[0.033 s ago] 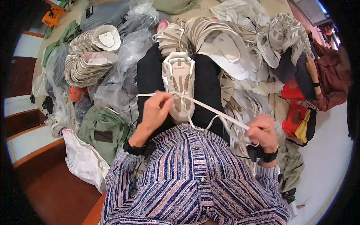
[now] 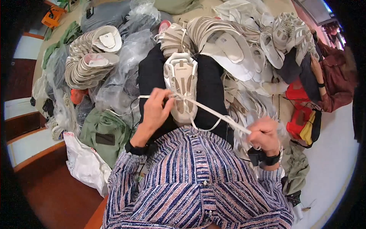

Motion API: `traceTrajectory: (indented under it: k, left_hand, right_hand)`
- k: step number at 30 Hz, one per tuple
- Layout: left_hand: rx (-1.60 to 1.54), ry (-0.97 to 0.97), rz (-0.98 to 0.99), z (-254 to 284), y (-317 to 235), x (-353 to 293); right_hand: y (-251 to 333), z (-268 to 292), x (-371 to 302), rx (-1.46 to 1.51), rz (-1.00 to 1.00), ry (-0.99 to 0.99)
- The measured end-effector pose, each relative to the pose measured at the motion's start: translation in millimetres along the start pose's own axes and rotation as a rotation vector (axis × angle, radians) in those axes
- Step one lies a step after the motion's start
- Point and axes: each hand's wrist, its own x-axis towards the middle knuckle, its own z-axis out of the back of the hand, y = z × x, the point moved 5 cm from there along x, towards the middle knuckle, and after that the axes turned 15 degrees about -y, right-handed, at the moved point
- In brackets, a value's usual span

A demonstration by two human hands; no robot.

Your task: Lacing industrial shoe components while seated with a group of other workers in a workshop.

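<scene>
A beige and white sneaker upper [image 2: 180, 72] lies between my black-trousered legs, its toe pointing toward me. Off-white shoelace [image 2: 213, 112] is threaded near the toe and stretches taut to the right. My right hand [image 2: 265, 135] is closed on that lace, away from the shoe. At the sneaker's left edge my left hand [image 2: 155, 110] has thumb and fingers bent together on the lace by the eyelets. A short lace end sticks out left past this hand. Another slack loop of lace curves below the toe.
Stacks of beige uppers stand at the left [image 2: 89, 70] and far middle [image 2: 225, 45]. Clear plastic bags [image 2: 126, 65] and a green cloth bag [image 2: 103, 131] lie to the left. At the right, another person's hand [image 2: 316, 66] is beside several sneakers [image 2: 293, 34].
My left fingers have shifted slightly up and closed in at the lace by the shoe. My right hand has moved a little left, the lace still taut.
</scene>
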Motion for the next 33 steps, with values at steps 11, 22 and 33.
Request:
traceTrajectory:
  k: [11,22,33]
  left_hand:
    - [0.291,0.089,-0.321,-18.9,22.1,-1.6]
    - [0.227,0.123,-0.293,-31.1,12.4,14.7]
    - [0.374,0.251,-0.219,-36.1,17.0,20.3]
  right_hand:
    - [59.8,-28.8,48.7,0.256,0.137,-0.550]
    - [33.2,-106.8,37.9,0.218,-0.186,0.519]
    - [37.2,-47.9,0.2,0.621,-0.212,0.177]
